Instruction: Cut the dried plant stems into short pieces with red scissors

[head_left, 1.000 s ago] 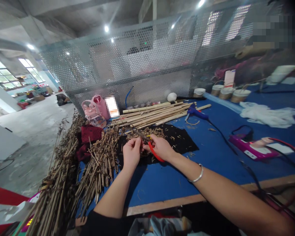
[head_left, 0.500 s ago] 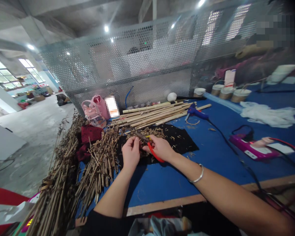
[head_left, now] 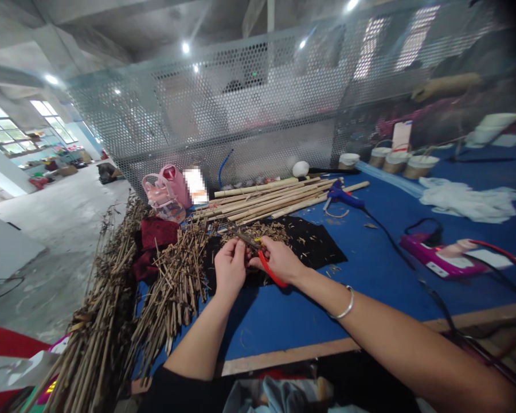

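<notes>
My right hand [head_left: 280, 261] is wrapped round red-handled pruning shears [head_left: 272, 268], whose dark metal jaws point up and to the left. Close beside it, my left hand [head_left: 231, 265] is closed in a pinch near the jaws; what its fingers hold is too small to make out. Under both hands lies a black cloth [head_left: 322, 244] strewn with a pile of short cut twig pieces [head_left: 277, 232]. To the left of my left hand, a heap of dry brown stalks [head_left: 178, 275] spreads over the blue table.
A taller bundle of stalks [head_left: 97, 321] leans at the table's left edge. Behind the cloth lie pale sticks [head_left: 258, 207], a blue glue gun [head_left: 343, 197] and a pink bag [head_left: 167, 189]. A purple power strip [head_left: 442, 258] with cables sits right. A perforated metal screen [head_left: 241, 109] stands behind.
Hardly anything differs. Both hands and the shears stay in nearly the same place, and the view has shifted very slightly.
</notes>
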Demonstrator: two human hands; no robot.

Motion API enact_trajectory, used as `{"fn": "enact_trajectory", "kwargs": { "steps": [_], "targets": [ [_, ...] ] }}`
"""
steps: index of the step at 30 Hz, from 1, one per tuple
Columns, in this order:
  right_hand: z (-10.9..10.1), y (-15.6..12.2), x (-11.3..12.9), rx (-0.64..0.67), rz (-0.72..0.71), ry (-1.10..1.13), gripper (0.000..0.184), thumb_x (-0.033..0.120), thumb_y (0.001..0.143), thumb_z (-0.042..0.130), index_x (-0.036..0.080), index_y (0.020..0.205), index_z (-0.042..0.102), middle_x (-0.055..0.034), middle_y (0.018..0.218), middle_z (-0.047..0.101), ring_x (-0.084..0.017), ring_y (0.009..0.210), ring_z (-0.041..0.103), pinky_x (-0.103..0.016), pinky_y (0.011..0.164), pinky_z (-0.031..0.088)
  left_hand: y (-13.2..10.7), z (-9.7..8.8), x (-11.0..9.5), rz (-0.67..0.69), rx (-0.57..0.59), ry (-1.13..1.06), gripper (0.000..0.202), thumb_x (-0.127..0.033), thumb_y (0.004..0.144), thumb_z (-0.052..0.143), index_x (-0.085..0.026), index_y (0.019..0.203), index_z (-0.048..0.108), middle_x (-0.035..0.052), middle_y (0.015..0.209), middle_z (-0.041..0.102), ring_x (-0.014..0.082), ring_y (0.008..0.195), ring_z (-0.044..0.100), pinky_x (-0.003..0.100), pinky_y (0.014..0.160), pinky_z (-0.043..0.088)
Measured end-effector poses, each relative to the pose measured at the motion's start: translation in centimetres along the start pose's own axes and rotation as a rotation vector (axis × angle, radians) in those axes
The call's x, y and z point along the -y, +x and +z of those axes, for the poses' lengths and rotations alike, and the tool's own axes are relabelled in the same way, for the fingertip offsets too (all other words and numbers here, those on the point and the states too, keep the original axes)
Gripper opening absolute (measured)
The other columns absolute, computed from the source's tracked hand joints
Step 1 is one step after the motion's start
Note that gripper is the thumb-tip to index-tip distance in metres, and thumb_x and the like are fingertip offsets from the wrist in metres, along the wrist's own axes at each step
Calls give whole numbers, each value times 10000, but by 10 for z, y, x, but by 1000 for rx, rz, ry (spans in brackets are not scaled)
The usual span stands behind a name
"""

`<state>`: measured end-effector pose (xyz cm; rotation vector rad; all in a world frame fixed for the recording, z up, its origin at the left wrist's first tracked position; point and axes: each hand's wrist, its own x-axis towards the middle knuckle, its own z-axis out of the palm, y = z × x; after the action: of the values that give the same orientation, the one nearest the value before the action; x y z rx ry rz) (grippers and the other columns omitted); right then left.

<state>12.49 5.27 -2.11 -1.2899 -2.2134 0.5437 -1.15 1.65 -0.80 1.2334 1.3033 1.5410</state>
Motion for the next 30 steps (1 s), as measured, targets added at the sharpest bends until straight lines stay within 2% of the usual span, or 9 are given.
{"fn": "enact_trajectory", "kwargs": {
  "steps": [8,12,15,21,30],
  "targets": [
    [-3,3,-2,6,-1,-71,329,531,744,526,209,755,458,15,611,551,-127,527,497,-216,495,270,4,-2,-1,-56,-57,-31,295,-439,750,528,-149,749,580,-12,574,535,92,485,500,179,430,398],
    [-5,1,-2,35,-73,-62,345,472,689,608,207,841,448,3,696,570,-131,580,517,-209,511,292,4,-3,0,-59,-29,-45,277,-416,756,526,-144,731,571,-14,578,544,86,491,505,177,444,423],
    [-4,0,-2,30,-93,-17,328,452,707,596,203,853,441,-3,725,568,-124,587,510,-209,521,304,3,-3,0,-43,-8,-35,264,-399,759,524,-143,726,577,-16,576,546,84,493,505,174,446,426],
    [-2,-2,2,50,-79,64,310,476,734,555,200,828,450,21,620,535,-116,526,460,-210,493,280,1,-1,-2,-17,-14,-75,262,-400,761,532,-144,722,574,-19,576,531,80,487,496,174,445,427],
    [0,1,-3,13,-15,16,369,548,700,567,208,681,422,25,564,495,-96,475,399,-207,465,224,3,-3,-1,15,-56,-12,302,-434,767,518,-142,730,581,-6,591,545,94,513,511,188,464,439]
  ]
}}
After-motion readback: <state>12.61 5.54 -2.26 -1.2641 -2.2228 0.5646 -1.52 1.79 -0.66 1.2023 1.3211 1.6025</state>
